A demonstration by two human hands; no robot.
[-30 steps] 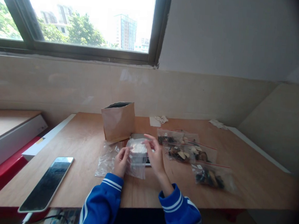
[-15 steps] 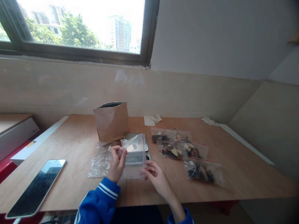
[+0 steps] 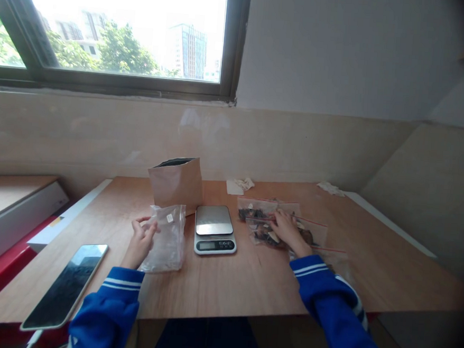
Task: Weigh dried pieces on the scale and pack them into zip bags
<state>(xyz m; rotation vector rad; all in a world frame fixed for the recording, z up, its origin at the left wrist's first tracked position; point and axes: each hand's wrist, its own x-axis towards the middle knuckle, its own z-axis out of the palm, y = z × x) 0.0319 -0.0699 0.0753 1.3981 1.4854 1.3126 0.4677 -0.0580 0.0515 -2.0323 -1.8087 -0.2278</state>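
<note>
Just L of ctr, L hand (image 3: 141,241) has fingers loosely parted at clear bags (image 3: 169,246); contact unclear. R of ctr, R hand (image 3: 290,232) is over filled zip bag (image 3: 263,233); can't tell if gripping. Scale (image 3: 214,221) mid-frame, btwn hands; pouch (image 3: 175,186) upper L of it.

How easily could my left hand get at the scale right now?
Quite easily, it seems: only low, clear plastic bags lie between your left hand and the scale, and nothing covers it.
</note>
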